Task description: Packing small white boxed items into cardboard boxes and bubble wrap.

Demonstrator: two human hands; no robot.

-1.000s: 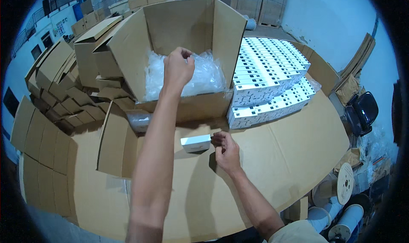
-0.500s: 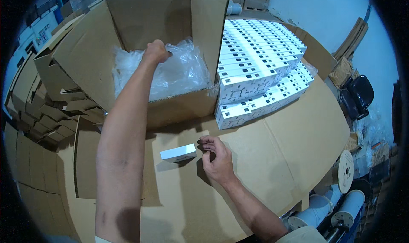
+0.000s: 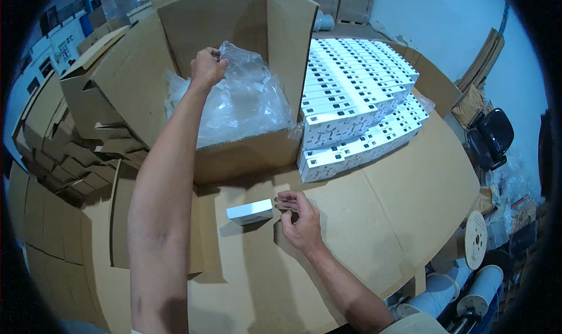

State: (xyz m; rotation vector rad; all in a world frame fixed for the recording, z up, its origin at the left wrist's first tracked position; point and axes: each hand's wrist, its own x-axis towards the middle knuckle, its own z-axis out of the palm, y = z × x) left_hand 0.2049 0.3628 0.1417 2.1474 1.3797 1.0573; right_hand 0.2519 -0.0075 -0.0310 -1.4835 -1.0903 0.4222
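My left hand (image 3: 209, 69) reaches over an open cardboard carton (image 3: 246, 154) and pinches a clear plastic bag (image 3: 243, 103). A peak of the plastic is pulled up beside the fingertips; the rest lies bunched in the carton. On the cardboard-covered table, my right hand (image 3: 301, 220) rests with curled fingers apart and nothing between them. Just left of its fingertips lies a small white box (image 3: 250, 212), not visibly gripped.
Stacked white boxes (image 3: 345, 109) with dark square marks stand right of the carton. Folded cardboard (image 3: 76, 164) is piled at the left. Cable spools (image 3: 474, 237) and a black chair (image 3: 492, 136) are at the right. Flat cardboard (image 3: 410, 188) covers the table.
My left hand has lifted a peak of the plastic bag upward. The right hand and the small white box keep about the same place beside each other; the view has shifted slightly.
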